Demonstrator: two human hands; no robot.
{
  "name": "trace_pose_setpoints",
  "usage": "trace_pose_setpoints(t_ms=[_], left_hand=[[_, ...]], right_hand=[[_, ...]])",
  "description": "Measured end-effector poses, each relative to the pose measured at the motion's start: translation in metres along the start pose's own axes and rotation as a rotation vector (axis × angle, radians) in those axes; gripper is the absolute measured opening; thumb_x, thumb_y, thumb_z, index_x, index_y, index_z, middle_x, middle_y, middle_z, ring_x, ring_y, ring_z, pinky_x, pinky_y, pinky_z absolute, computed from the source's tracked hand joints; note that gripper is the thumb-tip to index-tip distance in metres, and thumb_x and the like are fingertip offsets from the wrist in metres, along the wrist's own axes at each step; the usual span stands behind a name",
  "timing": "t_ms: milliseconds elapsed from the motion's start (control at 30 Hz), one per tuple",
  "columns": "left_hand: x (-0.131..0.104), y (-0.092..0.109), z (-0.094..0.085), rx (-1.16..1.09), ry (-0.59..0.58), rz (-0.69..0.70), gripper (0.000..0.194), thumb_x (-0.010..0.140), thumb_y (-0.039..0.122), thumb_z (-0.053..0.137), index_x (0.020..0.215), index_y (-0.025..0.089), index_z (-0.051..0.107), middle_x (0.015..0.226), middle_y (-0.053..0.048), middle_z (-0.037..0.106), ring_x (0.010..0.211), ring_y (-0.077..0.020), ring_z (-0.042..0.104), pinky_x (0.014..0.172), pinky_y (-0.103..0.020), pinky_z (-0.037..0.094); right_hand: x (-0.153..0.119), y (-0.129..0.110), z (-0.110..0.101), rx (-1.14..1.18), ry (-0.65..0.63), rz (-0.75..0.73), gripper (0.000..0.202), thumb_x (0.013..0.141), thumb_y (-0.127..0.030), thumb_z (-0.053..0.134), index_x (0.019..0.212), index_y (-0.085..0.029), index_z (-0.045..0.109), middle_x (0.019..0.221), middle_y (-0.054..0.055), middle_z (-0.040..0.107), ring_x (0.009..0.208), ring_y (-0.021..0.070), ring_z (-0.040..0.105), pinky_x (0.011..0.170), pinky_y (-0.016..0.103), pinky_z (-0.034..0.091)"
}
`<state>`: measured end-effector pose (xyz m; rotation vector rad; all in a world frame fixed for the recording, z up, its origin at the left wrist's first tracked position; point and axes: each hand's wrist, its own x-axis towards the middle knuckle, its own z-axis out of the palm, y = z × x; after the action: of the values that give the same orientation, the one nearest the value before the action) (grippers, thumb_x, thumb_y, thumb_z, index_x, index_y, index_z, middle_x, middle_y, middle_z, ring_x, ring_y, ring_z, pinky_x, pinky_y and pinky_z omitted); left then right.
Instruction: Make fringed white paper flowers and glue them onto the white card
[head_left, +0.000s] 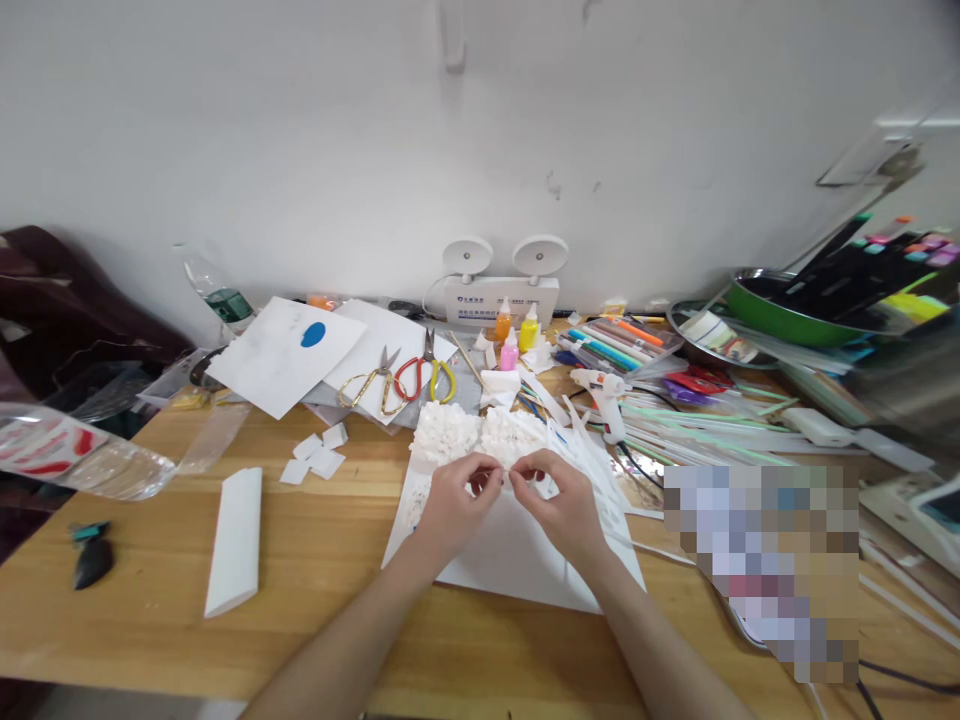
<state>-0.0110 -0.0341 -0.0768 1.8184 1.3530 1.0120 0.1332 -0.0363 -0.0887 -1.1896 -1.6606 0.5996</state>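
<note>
My left hand and my right hand meet over a white sheet, fingertips pinched close together. Whatever sits between them is too small to make out; it may be a pale scrap. Just beyond the fingers, crumpled white paper tufts cover the sheet's far left part, with a second white clump beside them. White paper strips fan out to the right of my right hand. A white glue gun rests behind that hand, its black cord trailing right.
Gold-handled scissors and red-and-yellow pliers lie behind the sheet. Small paint bottles stand near a white wall lamp unit. At left are white squares, a folded white paper stack and a plastic bottle. Markers fill a green bowl.
</note>
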Motion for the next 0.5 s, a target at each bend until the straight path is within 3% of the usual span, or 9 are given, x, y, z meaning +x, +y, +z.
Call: trace_pose_setpoints(t_ms=[200, 500], left_hand=[[-0.0009, -0.0016, 0.0001, -0.005, -0.012, -0.010, 0.011, 0.076, 0.016, 0.049, 0.074, 0.016, 0.059, 0.070, -0.001, 0.063, 0.063, -0.0102, 0.055, 0.060, -0.021, 0.042], [-0.0010, 0.0000, -0.0001, 0.017, -0.011, 0.035, 0.015, 0.074, 0.013, 0.049, 0.080, 0.016, 0.062, 0.077, -0.002, 0.067, 0.068, -0.0114, 0.059, 0.064, -0.021, 0.044]], right_hand=[[-0.0003, 0.0006, 0.0014, 0.048, -0.084, 0.023, 0.005, 0.074, -0.017, 0.055, 0.070, -0.020, 0.057, 0.065, 0.000, 0.059, 0.062, 0.0140, 0.052, 0.058, 0.026, 0.042], [-0.0020, 0.0049, 0.0016, 0.022, -0.085, 0.019, 0.004, 0.075, -0.017, 0.055, 0.073, -0.020, 0.058, 0.067, 0.001, 0.060, 0.064, 0.0145, 0.053, 0.060, 0.027, 0.042]])
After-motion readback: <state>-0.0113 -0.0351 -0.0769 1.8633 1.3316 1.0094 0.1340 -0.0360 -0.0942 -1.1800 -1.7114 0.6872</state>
